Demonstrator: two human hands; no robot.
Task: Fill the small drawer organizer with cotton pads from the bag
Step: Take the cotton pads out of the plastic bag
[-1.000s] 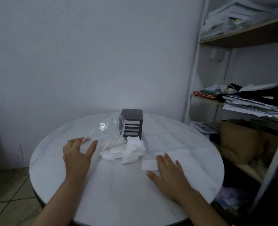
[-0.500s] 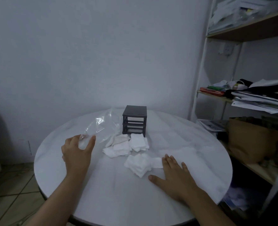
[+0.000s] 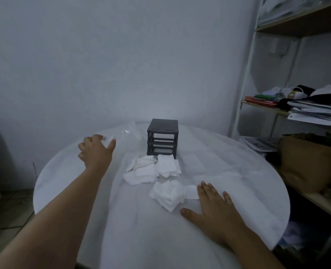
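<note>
Early in the job, by the look of it; emptying done or nearly so, filling not yet begun. On the round white table [image 3: 160, 239], three loose heaps of square cotton pads [image 3: 141, 169]: two side by side just in front of the small drawer organizer [image 3: 162, 138], close against its foot, and the nearest heap [image 3: 168, 195] apart from those two, toward the person. Dark grey organizer upright near the far edge of the table, three open tiers facing the camera; no pad plainly seen inside any tier; something pale in the lowest slot, whether a pad or a drawer bottom impossible to tell. Clear plastic bag [image 3: 130, 133] slack and seemingly empty, just left of the organizer; too blurred to rule out a pad or two inside. Left hand [image 3: 96, 152] stretched out over the table, pinching the near edge of the bag between thumb and curled fingers, as far as the blur allows. Right hand [image 3: 217, 210] flat on the table, palm down, fingers straight and slightly spread, gripping nothing; fingertips [image 3: 203, 188] touching a single pad [image 3: 191, 192] lying beside the nearest heap. Left to do, judging from this layout: putting the bag aside, squaring the pads into stacks, sliding them tier by tier into the organizer until full; virtually the whole filling ahead. Off to the right, a shelf unit [image 3: 306, 24] loaded with papers [image 3: 316, 113], well apart from the work.
</note>
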